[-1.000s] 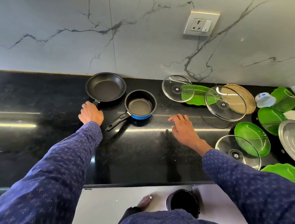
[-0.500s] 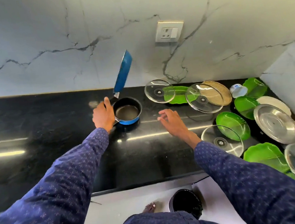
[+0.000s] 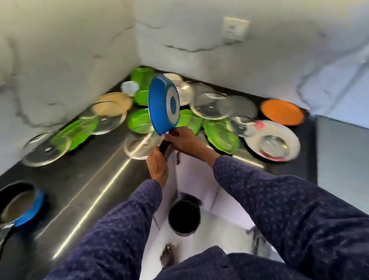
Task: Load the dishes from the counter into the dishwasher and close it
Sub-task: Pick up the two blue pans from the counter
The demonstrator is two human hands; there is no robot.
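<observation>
A blue frying pan [image 3: 163,104] is held upright on edge above the counter corner, its blue underside toward me. My left hand [image 3: 157,163] grips its black handle from below, and my right hand [image 3: 184,137] holds the handle just above it. A small blue saucepan [image 3: 14,205] with a black handle sits on the black counter [image 3: 86,174] at the left. Green plates [image 3: 221,135], several glass lids [image 3: 44,149], a steel lid and a white plate [image 3: 272,140] lie heaped in the corner behind the pan. The view is motion-blurred.
An orange plate [image 3: 282,111] lies at the right of the pile. White marble walls meet in the corner behind the dishes, with a wall socket [image 3: 235,28] on the right one. A black round bin [image 3: 184,217] and my bare foot [image 3: 167,255] show on the pale floor below.
The view has swung right toward the counter corner. My left hand carried the raised frying pan rightward away from the saucepan, and my right hand left the counter and took hold of the handle too.
</observation>
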